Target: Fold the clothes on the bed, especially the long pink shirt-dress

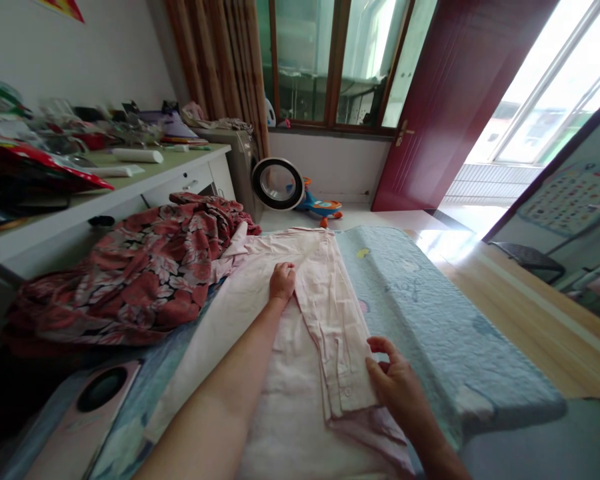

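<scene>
A pale pink long-sleeved shirt point(260, 333) lies spread on the bed, one sleeve point(330, 313) folded down lengthwise over its body, with the buttoned cuff towards me. My left hand point(283, 281) rests on the middle of the shirt beside the sleeve's inner edge, its fingers curled in on the cloth. At the sleeve's outer edge near the cuff is my right hand point(393, 377); its thumb and index finger are a little apart and touch the edge of the fabric. The shirt's far sleeve reaches towards a heap of red floral cloth.
A light blue quilted cover point(430, 320) lies under the shirt. Left are the red floral cloth point(130, 273), a pink flat box with a dark oval point(75, 427) and a cluttered desk point(180, 175). Beyond stand a washing machine with its round door ajar point(300, 183) and a toy car point(325, 207).
</scene>
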Motion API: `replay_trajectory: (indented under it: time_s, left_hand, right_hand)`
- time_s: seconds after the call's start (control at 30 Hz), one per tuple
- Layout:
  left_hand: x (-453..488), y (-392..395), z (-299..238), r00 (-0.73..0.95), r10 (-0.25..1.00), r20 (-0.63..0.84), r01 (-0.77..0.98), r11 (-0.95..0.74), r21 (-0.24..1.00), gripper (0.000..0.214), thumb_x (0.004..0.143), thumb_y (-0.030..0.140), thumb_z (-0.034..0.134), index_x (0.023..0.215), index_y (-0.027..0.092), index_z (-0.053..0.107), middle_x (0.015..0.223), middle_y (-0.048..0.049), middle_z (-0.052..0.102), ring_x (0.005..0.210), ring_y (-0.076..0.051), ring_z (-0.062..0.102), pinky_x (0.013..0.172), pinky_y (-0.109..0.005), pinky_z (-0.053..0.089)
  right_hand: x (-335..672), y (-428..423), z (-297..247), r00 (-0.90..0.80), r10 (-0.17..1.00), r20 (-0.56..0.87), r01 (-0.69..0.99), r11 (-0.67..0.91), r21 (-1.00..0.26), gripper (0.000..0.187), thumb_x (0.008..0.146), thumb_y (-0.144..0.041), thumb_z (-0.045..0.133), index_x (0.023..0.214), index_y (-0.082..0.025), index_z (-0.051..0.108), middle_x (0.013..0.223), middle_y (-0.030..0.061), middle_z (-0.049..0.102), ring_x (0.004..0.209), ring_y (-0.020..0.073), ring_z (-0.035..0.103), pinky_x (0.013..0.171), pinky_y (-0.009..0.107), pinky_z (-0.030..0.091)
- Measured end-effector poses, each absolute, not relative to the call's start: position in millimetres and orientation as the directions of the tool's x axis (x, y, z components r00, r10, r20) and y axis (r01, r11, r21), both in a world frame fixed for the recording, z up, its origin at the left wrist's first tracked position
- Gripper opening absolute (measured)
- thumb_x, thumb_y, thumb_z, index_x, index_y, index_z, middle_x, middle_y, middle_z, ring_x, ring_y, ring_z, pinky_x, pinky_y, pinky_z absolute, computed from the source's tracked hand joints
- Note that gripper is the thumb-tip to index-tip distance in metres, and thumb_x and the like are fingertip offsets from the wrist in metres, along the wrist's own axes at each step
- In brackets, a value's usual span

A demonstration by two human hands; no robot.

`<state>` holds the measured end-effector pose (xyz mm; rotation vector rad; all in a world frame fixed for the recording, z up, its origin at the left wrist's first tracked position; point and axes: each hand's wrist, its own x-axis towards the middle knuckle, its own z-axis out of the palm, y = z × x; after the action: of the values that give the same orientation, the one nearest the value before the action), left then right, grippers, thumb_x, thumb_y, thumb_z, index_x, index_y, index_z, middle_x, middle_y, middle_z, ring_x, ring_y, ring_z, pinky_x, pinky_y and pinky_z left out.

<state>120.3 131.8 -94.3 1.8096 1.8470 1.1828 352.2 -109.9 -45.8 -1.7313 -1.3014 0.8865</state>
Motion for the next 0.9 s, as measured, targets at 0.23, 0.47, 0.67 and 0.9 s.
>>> replay_trajectory:
  time_s: [0.23,0.47,0.67,0.9]
  left_hand:
    - [124,130,-93,-0.122,0.962,0.245,0.72,-0.084,0.689,0.025,0.087,0.024,0.052,0.107,0.02,0.066,0.096,-0.0053,0.072,0.089,-0.019,0.067,0.083,-0.028,0.049]
    - [123,129,-92,-0.096,0.973,0.209,0.733,-0.073,0.676,0.027,0.085,0.022,0.056,0.111,0.021,0.065,0.092,-0.0029,0.073,0.085,-0.017,0.067,0.078,-0.025,0.048]
    - [122,129,-84,-0.046,0.982,0.182,0.754,-0.086,0.652,0.025,0.085,0.019,0.053,0.108,0.019,0.065,0.096,-0.004,0.071,0.086,-0.016,0.066,0.079,-0.024,0.049]
    - [143,81,-59,0.096,0.941,0.324,0.878,-0.233,0.419,0.042,0.082,0.017,0.057,0.125,0.019,0.058,0.133,-0.0132,0.055,0.124,-0.027,0.051,0.106,-0.04,0.04]
  right_hand:
    - [359,-121,-57,0.059,0.972,-0.227,0.391,-0.231,-0.891,0.045,0.079,-0.044,0.051,0.118,-0.023,0.055,0.081,-0.002,0.057,0.053,0.012,0.055,0.044,0.023,0.039]
    - [364,-129,-56,0.058,0.996,-0.067,0.627,-0.089,-0.774,0.037,0.077,-0.031,0.055,0.111,-0.02,0.063,0.084,0.0015,0.063,0.07,0.0153,0.059,0.067,0.028,0.047]
    - [363,-132,-52,-0.013,0.994,-0.107,0.593,-0.078,-0.802,0.039,0.082,-0.028,0.049,0.118,-0.02,0.059,0.084,0.0007,0.062,0.065,0.0142,0.059,0.063,0.026,0.046]
    - [358,-137,-30,-0.106,0.994,-0.001,0.901,0.096,-0.424,0.028,0.084,-0.02,0.053,0.107,-0.02,0.068,0.11,0.0097,0.062,0.102,0.023,0.059,0.091,0.033,0.044]
